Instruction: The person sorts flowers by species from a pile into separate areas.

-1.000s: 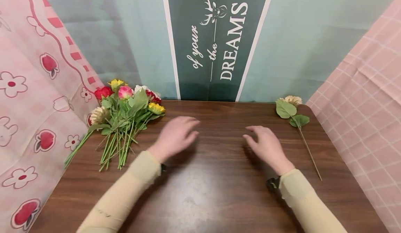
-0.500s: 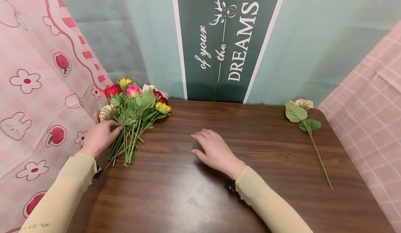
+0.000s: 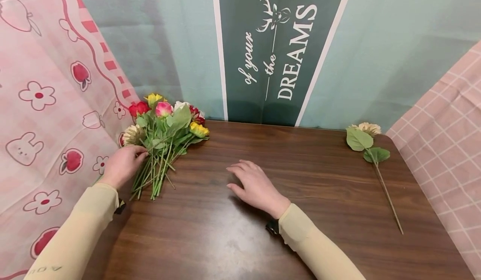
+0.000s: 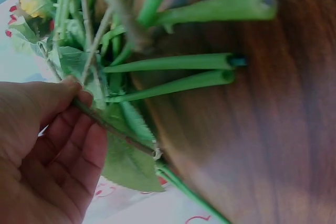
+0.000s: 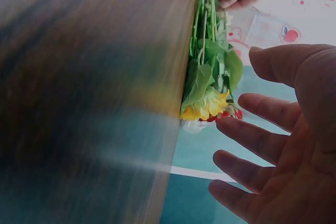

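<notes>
In the left wrist view, the upper stems are blurred and cut off by the frame edge, so the bloom belonging to the pinched stem cannot be made out. In the head view, the white flower (image 3: 180, 105) is partly covered by a green leaf (image 3: 180, 120), and both sleeves (image 3: 80, 225) are cut off at the lower edge.

Left hand (image 3: 124, 165): a thin brown stem (image 4: 118, 132) is pinched between thumb and forefinger, the other fingers being loosely curled. The stem appears to belong to the bunch of flowers (image 3: 164, 140), though the overlap is hard to read. The bunch is laid at the far left of the surface (image 3: 203, 234), blooms toward the backdrop (image 3: 188, 54), stem ends toward the near side.

Right hand (image 3: 257, 188): nothing is held. The fingers are spread and slightly bent, over the middle of the surface, well apart from the bunch.

A single cream flower (image 3: 369, 128) is placed at the far right, its petals partly hidden by a broad leaf (image 3: 358, 140).
</notes>
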A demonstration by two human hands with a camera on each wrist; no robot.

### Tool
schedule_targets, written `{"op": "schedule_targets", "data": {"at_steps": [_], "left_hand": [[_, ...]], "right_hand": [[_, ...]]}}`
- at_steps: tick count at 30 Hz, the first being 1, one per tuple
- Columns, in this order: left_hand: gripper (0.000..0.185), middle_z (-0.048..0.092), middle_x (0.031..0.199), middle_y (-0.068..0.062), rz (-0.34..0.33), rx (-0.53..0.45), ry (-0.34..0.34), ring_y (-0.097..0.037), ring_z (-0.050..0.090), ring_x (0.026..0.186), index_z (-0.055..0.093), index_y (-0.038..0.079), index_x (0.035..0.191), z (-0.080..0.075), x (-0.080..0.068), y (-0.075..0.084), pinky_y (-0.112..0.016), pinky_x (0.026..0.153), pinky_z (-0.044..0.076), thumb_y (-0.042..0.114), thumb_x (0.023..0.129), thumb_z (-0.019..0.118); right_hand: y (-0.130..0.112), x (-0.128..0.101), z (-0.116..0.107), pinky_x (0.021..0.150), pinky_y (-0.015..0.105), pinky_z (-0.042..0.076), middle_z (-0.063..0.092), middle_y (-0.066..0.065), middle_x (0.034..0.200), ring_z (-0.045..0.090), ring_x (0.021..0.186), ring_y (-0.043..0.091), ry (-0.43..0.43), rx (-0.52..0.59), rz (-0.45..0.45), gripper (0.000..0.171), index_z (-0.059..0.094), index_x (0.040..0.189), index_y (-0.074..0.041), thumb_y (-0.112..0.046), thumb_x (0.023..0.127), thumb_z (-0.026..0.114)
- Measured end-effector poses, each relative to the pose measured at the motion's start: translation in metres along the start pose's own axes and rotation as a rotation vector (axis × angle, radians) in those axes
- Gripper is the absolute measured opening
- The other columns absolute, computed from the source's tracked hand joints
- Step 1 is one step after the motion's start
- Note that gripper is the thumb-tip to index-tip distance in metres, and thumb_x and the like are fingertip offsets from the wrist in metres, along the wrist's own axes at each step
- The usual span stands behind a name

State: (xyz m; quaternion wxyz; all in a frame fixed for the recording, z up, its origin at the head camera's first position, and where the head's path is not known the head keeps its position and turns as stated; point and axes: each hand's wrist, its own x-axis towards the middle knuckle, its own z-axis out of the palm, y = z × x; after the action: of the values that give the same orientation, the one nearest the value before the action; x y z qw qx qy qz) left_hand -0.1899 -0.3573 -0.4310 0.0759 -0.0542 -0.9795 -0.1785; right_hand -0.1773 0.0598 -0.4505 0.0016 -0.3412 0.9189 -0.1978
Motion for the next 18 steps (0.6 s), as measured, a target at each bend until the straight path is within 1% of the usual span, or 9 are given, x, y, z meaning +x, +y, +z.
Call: {"op": "schedule_targets", "data": {"at_steps": [2,4,7,9,11,13,15,17,18], "left_hand": [[0.020,0.070,0.110,-0.025,0.019,0.002,0.028,-0.046,0.066,0.102,0.074,0.000,0.111,-0.003,0.000,0.004,-0.064,0.083,0.049,0.012,0.100,0.063],[0.021,0.070,0.111,-0.024,0.041,-0.002,0.044,-0.046,0.066,0.101,0.074,0.000,0.112,-0.006,0.002,0.013,-0.063,0.084,0.049,0.013,0.101,0.063],[0.023,0.071,0.113,-0.022,0.064,-0.021,0.042,-0.044,0.066,0.102,0.075,0.003,0.116,-0.008,0.009,0.036,-0.063,0.086,0.049,0.017,0.101,0.064],[0.024,0.071,0.116,-0.021,0.076,-0.060,0.027,-0.043,0.066,0.104,0.074,0.005,0.118,-0.004,0.014,0.058,-0.062,0.089,0.049,0.019,0.102,0.065],[0.024,0.071,0.117,-0.018,0.084,-0.130,0.004,-0.039,0.067,0.106,0.074,0.007,0.119,0.005,0.019,0.082,-0.060,0.091,0.050,0.021,0.101,0.066],[0.023,0.072,0.117,-0.014,0.095,-0.226,-0.014,-0.034,0.068,0.105,0.075,0.009,0.119,0.020,0.023,0.109,-0.055,0.093,0.052,0.022,0.101,0.067],[0.023,0.073,0.115,-0.009,0.095,-0.338,-0.040,-0.029,0.068,0.101,0.075,0.011,0.118,0.036,0.026,0.139,-0.051,0.090,0.054,0.024,0.100,0.068],[0.022,0.074,0.112,-0.005,0.101,-0.443,-0.055,-0.023,0.068,0.098,0.076,0.013,0.116,0.054,0.028,0.169,-0.046,0.088,0.055,0.026,0.100,0.069],[0.021,0.074,0.111,-0.003,0.105,-0.490,-0.064,-0.020,0.068,0.096,0.076,0.014,0.115,0.062,0.029,0.184,-0.044,0.087,0.056,0.027,0.099,0.070]], "right_hand": [[0.002,0.001,-0.001,0.119,0.048,0.031,0.058,0.002,0.143,0.041,0.144,0.029,0.007,0.006,0.009,0.049,0.060,0.142,-0.015,-0.039,0.100,0.066],[0.005,0.001,-0.003,0.118,0.047,0.031,0.060,0.003,0.142,0.042,0.143,0.028,0.025,0.022,0.020,0.046,0.062,0.140,-0.015,-0.037,0.101,0.066],[0.012,-0.001,-0.008,0.117,0.046,0.034,0.063,0.002,0.137,0.046,0.139,0.028,0.083,0.067,0.044,0.039,0.066,0.135,-0.014,-0.033,0.101,0.065],[0.018,-0.002,-0.013,0.113,0.044,0.039,0.067,0.002,0.131,0.052,0.133,0.027,0.136,0.114,0.070,0.032,0.069,0.130,-0.013,-0.029,0.102,0.064],[0.025,-0.003,-0.017,0.108,0.043,0.045,0.069,0.000,0.125,0.057,0.126,0.025,0.186,0.173,0.112,0.027,0.073,0.125,-0.014,-0.026,0.103,0.063],[0.032,-0.004,-0.023,0.101,0.042,0.050,0.071,-0.002,0.119,0.061,0.119,0.022,0.231,0.246,0.169,0.022,0.075,0.120,-0.015,-0.024,0.103,0.063],[0.040,-0.005,-0.031,0.096,0.042,0.053,0.072,-0.003,0.116,0.064,0.114,0.019,0.270,0.354,0.225,0.021,0.077,0.117,-0.015,-0.024,0.103,0.063],[0.047,-0.006,-0.039,0.092,0.042,0.055,0.074,-0.003,0.113,0.066,0.110,0.017,0.299,0.484,0.273,0.021,0.077,0.116,-0.015,-0.025,0.103,0.064],[0.051,-0.007,-0.044,0.091,0.042,0.056,0.074,-0.002,0.112,0.068,0.109,0.019,0.314,0.556,0.292,0.021,0.077,0.116,-0.014,-0.026,0.102,0.065]]}}
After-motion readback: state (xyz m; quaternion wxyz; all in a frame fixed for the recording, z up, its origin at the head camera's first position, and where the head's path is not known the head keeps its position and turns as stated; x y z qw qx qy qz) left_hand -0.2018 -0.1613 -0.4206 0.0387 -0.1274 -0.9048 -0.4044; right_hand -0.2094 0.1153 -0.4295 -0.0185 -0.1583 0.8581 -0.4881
